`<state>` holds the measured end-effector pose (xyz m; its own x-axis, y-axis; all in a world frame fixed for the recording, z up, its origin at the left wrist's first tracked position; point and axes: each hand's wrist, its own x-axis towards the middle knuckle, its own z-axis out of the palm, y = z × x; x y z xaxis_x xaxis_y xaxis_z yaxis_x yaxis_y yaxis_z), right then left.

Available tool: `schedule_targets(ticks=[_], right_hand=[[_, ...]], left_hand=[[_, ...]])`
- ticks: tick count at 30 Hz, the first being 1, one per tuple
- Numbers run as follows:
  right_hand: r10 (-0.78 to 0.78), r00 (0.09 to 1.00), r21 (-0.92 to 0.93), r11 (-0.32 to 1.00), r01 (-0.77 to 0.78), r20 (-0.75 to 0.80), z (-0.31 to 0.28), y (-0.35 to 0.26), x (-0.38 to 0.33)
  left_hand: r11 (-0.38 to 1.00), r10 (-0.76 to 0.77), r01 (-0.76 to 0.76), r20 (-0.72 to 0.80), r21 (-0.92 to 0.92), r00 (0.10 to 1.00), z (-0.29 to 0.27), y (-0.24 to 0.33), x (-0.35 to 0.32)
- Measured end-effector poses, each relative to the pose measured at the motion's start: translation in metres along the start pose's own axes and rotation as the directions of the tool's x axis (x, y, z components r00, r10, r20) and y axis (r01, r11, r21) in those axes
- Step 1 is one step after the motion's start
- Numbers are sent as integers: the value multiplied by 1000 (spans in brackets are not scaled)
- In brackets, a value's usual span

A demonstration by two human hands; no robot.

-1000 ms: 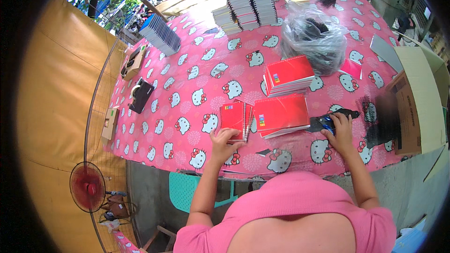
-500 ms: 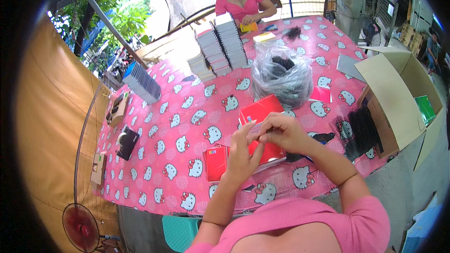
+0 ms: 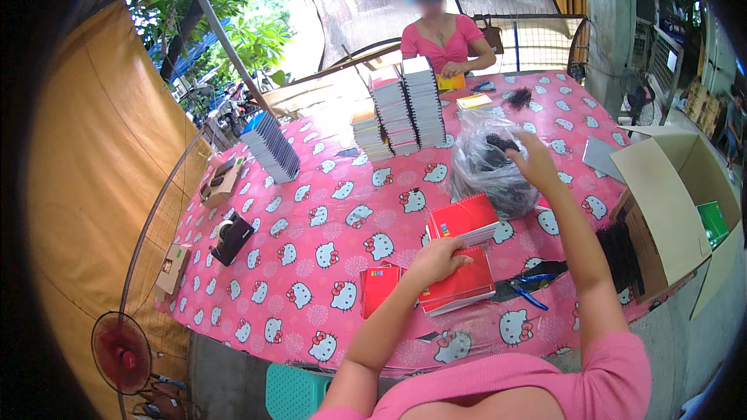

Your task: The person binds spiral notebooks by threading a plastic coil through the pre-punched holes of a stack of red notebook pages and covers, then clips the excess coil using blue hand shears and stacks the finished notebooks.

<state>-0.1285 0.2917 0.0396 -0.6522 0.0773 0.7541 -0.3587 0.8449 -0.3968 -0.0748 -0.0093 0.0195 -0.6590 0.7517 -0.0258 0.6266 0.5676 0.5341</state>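
My left hand (image 3: 438, 261) lies palm down across a red notebook (image 3: 461, 281) at the top of a small near stack, its fingers stretched over the cover. My right hand (image 3: 532, 162) is up at the mouth of a clear plastic bag (image 3: 475, 175), thumb and fingers apart beside the black binding coils (image 3: 498, 142) inside. The fingertips are partly lost against the dark coils. Behind my left hand sits another stack of red notebooks (image 3: 464, 218). To its left lies a smaller red notebook (image 3: 379, 289). Blue-handled pliers (image 3: 531, 295) rest right of the near stack.
Tall notebook stacks (image 3: 424, 105) stand farther back, with another stack (image 3: 270, 148) to the left. A tape dispenser (image 3: 232, 239) sits on the left side. An open cardboard box (image 3: 661, 202) is at the right, beside loose black coils (image 3: 620, 260). Across the table a person (image 3: 443, 39) handles a yellow notebook.
My hands have parted from their pinch over the red notebooks. The right has reached forward to the bag; the left has settled on the near stack. The view has shifted, and the pliers now show.
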Motion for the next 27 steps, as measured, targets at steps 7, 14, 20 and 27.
schedule_targets(ticks=[7, 14, 20, 27], right_hand=[[644, 765, -320, 728, -606, 17, -80, 25, -155], [683, 730, -616, 590, -521, 36, -82, 13, -247], [721, 687, -675, 552, -490, 90, -84, 14, -242], [702, 710, -560, 563, -608, -64, -89, 17, -231]], left_hand=[[983, 0, -13, -71, -186, 997, 9, 1, 6], [983, -27, -3, -161, -182, 987, 1, 10, -1], [974, -70, 15, -235, -228, 969, -23, 54, -23], [959, 252, -284, -469, 3, 846, -12, 59, -41]])
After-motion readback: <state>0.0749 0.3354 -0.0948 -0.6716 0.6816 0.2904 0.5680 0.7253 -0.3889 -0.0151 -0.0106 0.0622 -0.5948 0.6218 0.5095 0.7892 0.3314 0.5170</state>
